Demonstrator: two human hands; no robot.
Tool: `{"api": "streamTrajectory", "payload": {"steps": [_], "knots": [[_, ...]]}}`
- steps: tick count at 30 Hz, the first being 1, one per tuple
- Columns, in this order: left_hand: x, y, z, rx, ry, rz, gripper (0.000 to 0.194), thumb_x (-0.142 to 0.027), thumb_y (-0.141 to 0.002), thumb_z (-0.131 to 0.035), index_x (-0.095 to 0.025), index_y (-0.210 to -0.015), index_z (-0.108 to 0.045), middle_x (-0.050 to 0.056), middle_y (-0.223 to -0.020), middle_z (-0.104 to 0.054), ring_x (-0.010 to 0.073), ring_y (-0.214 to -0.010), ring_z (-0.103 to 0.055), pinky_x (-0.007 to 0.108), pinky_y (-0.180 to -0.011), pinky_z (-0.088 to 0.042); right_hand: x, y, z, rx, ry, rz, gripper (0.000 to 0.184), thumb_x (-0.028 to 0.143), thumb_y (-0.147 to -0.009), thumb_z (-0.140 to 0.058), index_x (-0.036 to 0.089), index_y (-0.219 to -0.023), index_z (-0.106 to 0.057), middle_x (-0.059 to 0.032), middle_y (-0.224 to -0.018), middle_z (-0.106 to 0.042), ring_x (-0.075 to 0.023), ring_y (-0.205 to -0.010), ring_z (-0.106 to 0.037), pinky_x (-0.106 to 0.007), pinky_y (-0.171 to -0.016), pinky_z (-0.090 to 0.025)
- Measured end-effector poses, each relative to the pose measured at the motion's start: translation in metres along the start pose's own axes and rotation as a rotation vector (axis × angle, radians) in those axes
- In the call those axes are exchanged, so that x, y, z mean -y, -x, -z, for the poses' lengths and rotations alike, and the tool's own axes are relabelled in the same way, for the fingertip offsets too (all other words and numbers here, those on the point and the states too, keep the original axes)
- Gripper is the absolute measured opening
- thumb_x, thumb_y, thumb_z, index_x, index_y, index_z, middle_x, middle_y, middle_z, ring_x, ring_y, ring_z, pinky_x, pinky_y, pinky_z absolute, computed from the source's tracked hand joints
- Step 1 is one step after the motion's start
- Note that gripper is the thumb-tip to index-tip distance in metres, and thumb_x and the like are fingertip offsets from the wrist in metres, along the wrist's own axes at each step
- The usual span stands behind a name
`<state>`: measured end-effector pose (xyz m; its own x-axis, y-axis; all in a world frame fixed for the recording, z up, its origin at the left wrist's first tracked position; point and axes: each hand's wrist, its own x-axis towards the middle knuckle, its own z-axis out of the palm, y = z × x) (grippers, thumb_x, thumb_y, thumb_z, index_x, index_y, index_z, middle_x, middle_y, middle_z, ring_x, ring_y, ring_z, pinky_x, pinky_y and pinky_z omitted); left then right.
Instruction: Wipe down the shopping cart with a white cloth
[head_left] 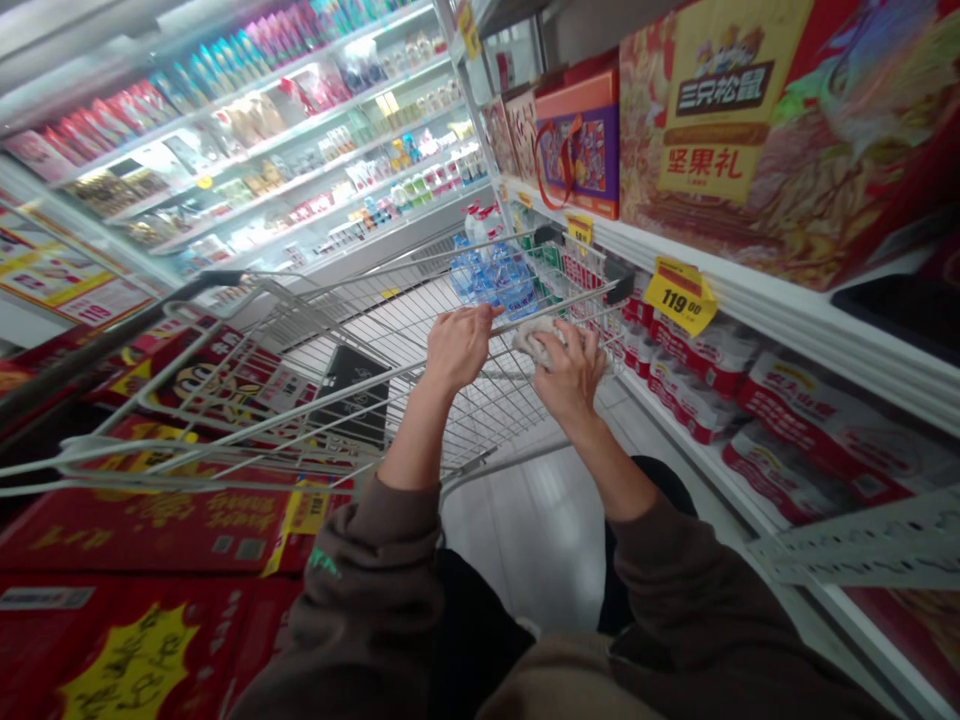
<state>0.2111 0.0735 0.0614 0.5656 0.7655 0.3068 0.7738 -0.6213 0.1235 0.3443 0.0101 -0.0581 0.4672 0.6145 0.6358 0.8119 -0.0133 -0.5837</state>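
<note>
- A pack of water bottles [491, 280] is already in the far end of the shopping cart [390, 300], and a flat black box [349, 390] lies in it too.
- The left hand [457, 347] has a closed grip on the wire rail [592, 300] of the cart.
- The right hand [571, 375] has a tight grip on a pale crumpled cloth [536, 343], up by the rail.
- Red packs [705, 370] sit on the shelf [795, 320] to the right, near a yellow price tag [679, 295].

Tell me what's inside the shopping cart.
Inside the shopping cart, shrink-wrapped bottled water stands at the far end and a flat black item shows lower down. The left hand and the right hand, holding a pale bundle, cover the middle; whatever lies beneath them is hidden.
</note>
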Motion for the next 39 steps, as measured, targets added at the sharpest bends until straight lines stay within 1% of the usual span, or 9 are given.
{"api": "streamTrajectory", "payload": {"steps": [3, 6, 10, 13, 18, 20, 29, 33, 39], "knots": [[-0.003, -0.007, -0.013, 0.074, -0.068, -0.149, 0.079, -0.053, -0.105, 0.007, -0.026, -0.151, -0.051, 0.002, -0.153, -0.056, 0.0225, -0.149, -0.043, 0.047, -0.122, -0.031, -0.004, -0.004, -0.006, 0.018, 0.010, 0.024, 0.040, 0.016, -0.087, -0.062, 0.031, -0.123, -0.069, -0.0031, -0.146, -0.058, -0.0297, -0.126, -0.043, -0.047, -0.097, -0.038], [-0.004, -0.009, -0.018, 0.160, -0.099, -0.173, 0.069, -0.049, -0.107, 0.002, -0.029, -0.156, -0.042, -0.001, -0.158, -0.049, 0.0209, -0.154, -0.034, 0.048, -0.126, -0.023, -0.011, -0.002, -0.008, 0.089, 0.020, 0.028, 0.038, 0.016, -0.088, -0.060, 0.031, -0.121, -0.070, -0.0032, -0.145, -0.059, -0.0297, -0.125, -0.043, -0.046, -0.096, -0.039], [-0.006, -0.014, -0.014, 0.224, -0.047, -0.102, 0.077, -0.047, -0.106, 0.009, -0.026, -0.151, -0.051, -0.001, -0.155, -0.053, 0.0168, -0.154, -0.034, 0.043, -0.126, -0.024, -0.016, -0.002, 0.001, 0.118, 0.045, -0.017, 0.033, 0.015, -0.085, -0.060, 0.029, -0.112, -0.073, -0.0035, -0.140, -0.062, -0.0312, -0.122, -0.045, -0.047, -0.094, -0.040], [-0.012, -0.021, -0.012, 0.230, -0.028, -0.101, 0.080, -0.048, -0.105, 0.010, -0.027, -0.148, -0.054, -0.001, -0.155, -0.053, 0.0161, -0.153, -0.034, 0.042, -0.126, -0.025, -0.018, -0.010, 0.007, 0.056, 0.047, -0.049, 0.037, 0.016, -0.087, -0.061, 0.030, -0.119, -0.071, -0.0043, -0.143, -0.059, -0.0315, -0.124, -0.045, -0.049, -0.096, -0.040], [-0.020, -0.029, -0.019, 0.263, -0.061, -0.084, 0.072, -0.059, -0.104, 0.004, -0.037, -0.156, -0.040, -0.006, -0.161, -0.044, 0.0251, -0.155, -0.033, 0.049, -0.123, -0.031, -0.027, -0.016, 0.000, 0.060, 0.049, -0.006, 0.043, 0.015, -0.088, -0.060, 0.034, -0.126, -0.068, -0.0021, -0.149, -0.055, -0.0310, -0.128, -0.042, -0.049, -0.098, -0.040], [-0.020, -0.030, -0.022, 0.272, -0.063, -0.063, 0.073, -0.062, -0.103, 0.005, -0.040, -0.156, -0.040, -0.008, -0.161, -0.044, 0.0272, -0.154, -0.033, 0.049, -0.122, -0.033, -0.031, -0.014, -0.003, 0.088, 0.057, 0.004, 0.042, 0.016, -0.089, -0.060, 0.034, -0.126, -0.068, -0.0014, -0.149, -0.056, -0.0312, -0.128, -0.043, -0.048, -0.098, -0.040], [-0.020, -0.025, -0.022, 0.232, -0.103, -0.101, 0.077, -0.063, -0.102, 0.006, -0.038, -0.153, -0.046, -0.008, -0.157, -0.050, 0.0271, -0.148, -0.044, 0.046, -0.120, -0.038, -0.056, 0.009, -0.006, 0.152, 0.098, -0.083, 0.033, 0.017, -0.090, -0.057, 0.031, -0.116, -0.073, -0.0037, -0.144, -0.059, -0.0317, -0.125, -0.045, -0.049, -0.097, -0.040], [-0.024, -0.024, -0.019, 0.221, -0.122, -0.120, 0.080, -0.063, -0.101, 0.007, -0.035, -0.153, -0.047, -0.006, -0.155, -0.053, 0.0279, -0.145, -0.048, 0.046, -0.118, -0.041, -0.066, 0.012, -0.003, 0.075, 0.068, -0.093, 0.033, 0.021, -0.092, -0.056, 0.031, -0.119, -0.072, -0.0036, -0.144, -0.059, -0.0301, -0.124, -0.045, -0.047, -0.097, -0.040], [-0.023, -0.024, -0.021, 0.193, -0.143, -0.120, 0.078, -0.061, -0.102, 0.006, -0.036, -0.151, -0.050, -0.004, -0.151, -0.058, 0.0270, -0.141, -0.052, 0.045, -0.114, -0.044, -0.056, -0.013, 0.000, -0.014, 0.039, 0.035, 0.035, 0.022, -0.091, -0.059, 0.033, -0.123, -0.071, -0.0024, -0.145, -0.059, -0.0277, -0.125, -0.044, -0.045, -0.102, -0.038]]}}
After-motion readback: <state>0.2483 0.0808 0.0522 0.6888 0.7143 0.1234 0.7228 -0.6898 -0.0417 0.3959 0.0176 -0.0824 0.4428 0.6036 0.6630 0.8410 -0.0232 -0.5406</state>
